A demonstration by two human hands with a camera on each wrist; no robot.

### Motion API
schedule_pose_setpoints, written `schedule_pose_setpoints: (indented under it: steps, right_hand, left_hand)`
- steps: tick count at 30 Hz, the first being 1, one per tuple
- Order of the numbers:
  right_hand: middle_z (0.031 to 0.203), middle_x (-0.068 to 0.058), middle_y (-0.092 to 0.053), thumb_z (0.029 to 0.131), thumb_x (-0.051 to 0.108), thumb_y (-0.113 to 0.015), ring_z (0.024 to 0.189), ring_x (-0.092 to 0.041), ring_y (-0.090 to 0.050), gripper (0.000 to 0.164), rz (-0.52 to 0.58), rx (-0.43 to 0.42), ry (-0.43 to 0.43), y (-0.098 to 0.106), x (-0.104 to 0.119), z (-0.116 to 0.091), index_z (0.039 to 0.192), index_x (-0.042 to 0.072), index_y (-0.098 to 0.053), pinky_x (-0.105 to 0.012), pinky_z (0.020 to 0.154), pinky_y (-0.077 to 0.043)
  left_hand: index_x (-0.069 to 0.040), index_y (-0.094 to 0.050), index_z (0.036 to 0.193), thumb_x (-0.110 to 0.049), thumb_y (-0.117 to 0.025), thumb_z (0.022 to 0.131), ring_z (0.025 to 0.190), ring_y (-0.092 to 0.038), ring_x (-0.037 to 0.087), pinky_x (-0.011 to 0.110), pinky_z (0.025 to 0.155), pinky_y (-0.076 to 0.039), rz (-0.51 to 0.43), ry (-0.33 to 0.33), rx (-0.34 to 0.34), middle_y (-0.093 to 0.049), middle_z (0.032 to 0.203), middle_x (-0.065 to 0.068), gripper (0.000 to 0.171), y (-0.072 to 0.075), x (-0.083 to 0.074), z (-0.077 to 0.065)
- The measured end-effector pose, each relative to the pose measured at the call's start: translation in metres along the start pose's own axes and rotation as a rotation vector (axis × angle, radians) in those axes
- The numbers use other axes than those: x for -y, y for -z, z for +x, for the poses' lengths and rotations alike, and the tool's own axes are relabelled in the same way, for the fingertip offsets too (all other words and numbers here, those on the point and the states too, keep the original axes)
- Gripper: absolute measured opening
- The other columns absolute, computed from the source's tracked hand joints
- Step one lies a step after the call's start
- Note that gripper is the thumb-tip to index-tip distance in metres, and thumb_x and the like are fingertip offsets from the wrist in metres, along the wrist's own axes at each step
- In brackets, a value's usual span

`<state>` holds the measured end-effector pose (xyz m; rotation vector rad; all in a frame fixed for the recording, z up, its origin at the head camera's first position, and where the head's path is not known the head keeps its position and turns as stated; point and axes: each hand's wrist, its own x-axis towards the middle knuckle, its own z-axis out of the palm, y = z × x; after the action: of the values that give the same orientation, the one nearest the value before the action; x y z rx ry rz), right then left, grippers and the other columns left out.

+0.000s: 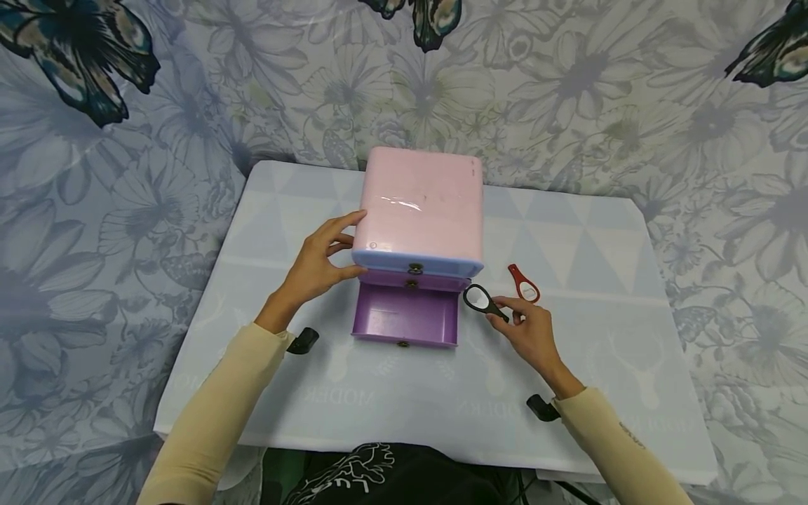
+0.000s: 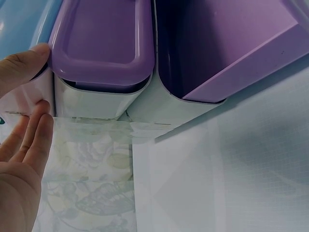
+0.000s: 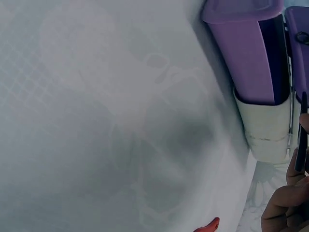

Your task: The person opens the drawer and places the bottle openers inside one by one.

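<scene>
A small pink drawer cabinet (image 1: 423, 203) stands on the table, with a blue top drawer (image 1: 391, 260) and two purple drawers below it. The bottom purple drawer (image 1: 405, 315) is pulled out, its inside bare. My left hand (image 1: 315, 261) steadies the cabinet's left side, fingers extended and thumb (image 2: 24, 67) at the edge of the blue drawer. To the right of the open drawer, my right hand (image 1: 529, 333) pinches a black magnifying glass (image 1: 478, 298) by its handle. In the right wrist view the magnifying glass (image 3: 301, 140) appears edge-on.
A red magnifying glass (image 1: 525, 286) lies on the table just beyond my right hand. The table (image 1: 593, 337) has a pale patterned cover, and a flower-print cloth (image 1: 568, 91) hangs behind it. The pulled-out drawer juts toward me between both arms.
</scene>
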<state>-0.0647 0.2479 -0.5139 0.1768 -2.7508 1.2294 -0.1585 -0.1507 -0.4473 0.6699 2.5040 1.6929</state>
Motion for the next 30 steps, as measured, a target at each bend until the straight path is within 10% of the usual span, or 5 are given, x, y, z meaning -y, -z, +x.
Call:
schedule_pose_setpoints:
  steps: [22,30]
  right_hand:
    - [0.107,-0.005,-0.075,0.084,0.015,-0.082,0.062,-0.015,-0.047,0.028,0.088,0.213,0.18,-0.05,0.035,0.01,0.111,0.011,-0.078,-0.02,0.055,-0.037]
    - [0.109,-0.008,-0.075,0.083,0.017,-0.082,0.091,-0.022,-0.069,0.028,0.024,0.263,0.22,-0.07,0.047,0.02,0.11,0.008,-0.078,-0.033,0.073,-0.055]
  left_hand:
    - [-0.037,-0.042,0.152,0.005,-0.085,0.074,0.112,-0.062,0.024,0.045,0.108,-0.049,-0.003,-0.017,-0.004,-0.047,0.148,0.003,0.098,0.001,0.001,0.0]
    - [-0.036,-0.042,0.152,0.006,-0.085,0.074,0.111,-0.063,0.024,0.045,0.106,-0.051,0.01,-0.036,-0.002,-0.048,0.146,0.006,0.099,0.0,0.001,0.0]
